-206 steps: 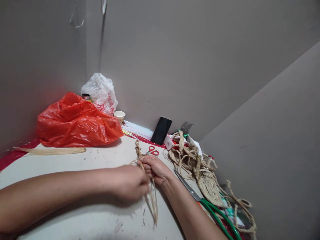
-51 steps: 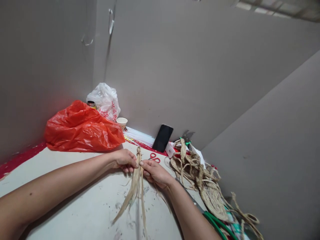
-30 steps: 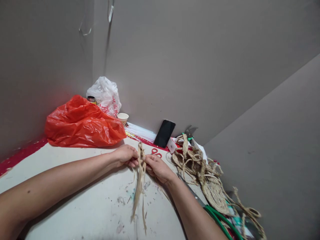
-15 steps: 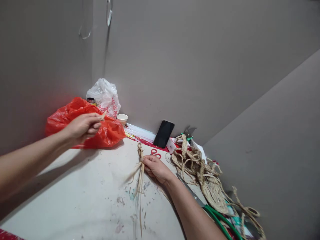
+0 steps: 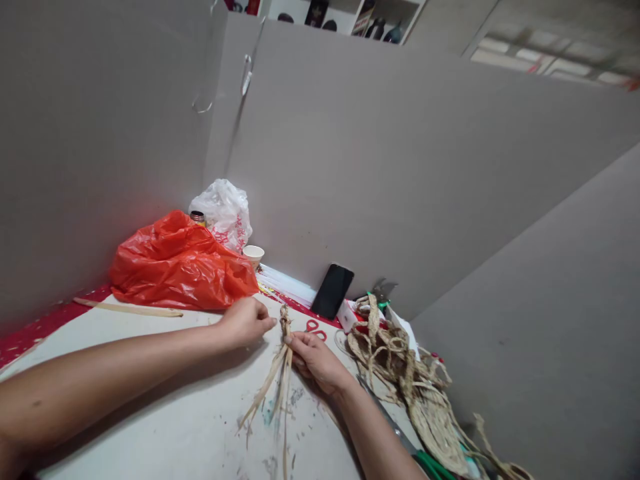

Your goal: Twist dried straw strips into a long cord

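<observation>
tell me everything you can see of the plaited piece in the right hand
The plaited piece looks like dry plant fibre, pale tan with browner patches near the top. Its short, rough, knotted head points away from the person; below it, loose flat strips of uneven length fan toward the viewer over the white tabletop. The right hand pinches it just below the head. The left hand is close beside it, apparently not touching.

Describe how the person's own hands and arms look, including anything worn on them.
The left hand and right hand are bare, with no gloves, rings, watch or bracelet visible. No sleeve shows on the left forearm, which has one small spot, or on the right forearm.
</observation>
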Tool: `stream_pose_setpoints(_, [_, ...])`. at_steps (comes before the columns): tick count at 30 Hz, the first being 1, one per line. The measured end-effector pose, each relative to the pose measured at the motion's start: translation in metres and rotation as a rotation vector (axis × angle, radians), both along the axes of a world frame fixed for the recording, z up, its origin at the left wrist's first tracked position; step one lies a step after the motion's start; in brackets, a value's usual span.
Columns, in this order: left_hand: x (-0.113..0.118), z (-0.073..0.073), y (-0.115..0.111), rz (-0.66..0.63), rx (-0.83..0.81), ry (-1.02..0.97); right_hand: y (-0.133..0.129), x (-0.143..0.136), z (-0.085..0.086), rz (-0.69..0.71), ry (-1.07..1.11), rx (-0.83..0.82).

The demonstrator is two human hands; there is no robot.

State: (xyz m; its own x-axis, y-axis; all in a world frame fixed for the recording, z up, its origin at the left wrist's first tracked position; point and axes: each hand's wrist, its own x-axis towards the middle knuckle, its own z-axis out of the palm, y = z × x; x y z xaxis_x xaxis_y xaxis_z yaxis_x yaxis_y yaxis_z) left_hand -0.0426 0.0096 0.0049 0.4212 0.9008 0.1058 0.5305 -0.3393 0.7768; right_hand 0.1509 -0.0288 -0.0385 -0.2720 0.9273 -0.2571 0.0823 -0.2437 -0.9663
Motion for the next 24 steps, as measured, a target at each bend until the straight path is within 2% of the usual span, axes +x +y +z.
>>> stream_pose_setpoints(3, [0.040, -0.019, 0.012, -0.006, -0.282, -0.178, -0.001, -0.001, 0.002, 0.003, -0.029, 0.014])
stream_pose_setpoints(6, [0.052, -0.027, 0.016, 0.014, -0.489, -0.388, -0.001, -0.003, 0.005, 0.007, -0.063, 0.043])
stream_pose_setpoints(9, [0.050, -0.026, 0.013, 0.072, -0.607, -0.536, 0.000, -0.003, 0.008, 0.017, -0.042, 0.039])
stream_pose_setpoints(18, [0.040, -0.011, 0.007, 0.239, -0.792, -0.711, -0.001, 0.002, 0.006, 0.049, 0.091, -0.016])
stream_pose_setpoints(24, [0.033, -0.008, 0.004, 0.149, -0.809, -0.733, -0.001, 0.005, 0.004, 0.010, 0.155, -0.068])
